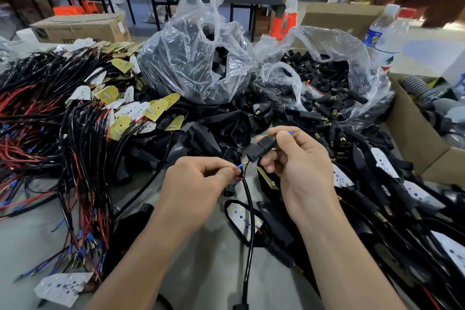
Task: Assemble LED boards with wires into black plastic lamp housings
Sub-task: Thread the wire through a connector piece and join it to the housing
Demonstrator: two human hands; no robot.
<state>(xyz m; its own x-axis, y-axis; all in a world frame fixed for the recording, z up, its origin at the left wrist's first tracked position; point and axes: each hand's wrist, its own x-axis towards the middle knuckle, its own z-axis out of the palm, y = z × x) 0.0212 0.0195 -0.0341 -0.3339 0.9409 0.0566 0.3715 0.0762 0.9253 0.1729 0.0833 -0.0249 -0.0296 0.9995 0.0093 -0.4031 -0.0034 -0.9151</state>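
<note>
My right hand (299, 161) grips a small black plug housing (260, 149) between thumb and fingers; a blue-tipped brass terminal (293, 131) sticks out past its far end. My left hand (198, 178) pinches a red wire with a blue-sleeved terminal (239, 166) just below the housing's near opening. A black cable (249, 209) hangs from the wires down to the table edge. Below the hands lies a black lamp housing with a white LED board (239, 216) in it.
A heap of red and black wires with LED boards (75, 121) fills the left. Two clear bags hold black housings (196, 63) and black connectors (327, 83). Assembled lamps (390, 196) pile at the right beside a cardboard box (415, 138). A water bottle (387, 35) stands behind.
</note>
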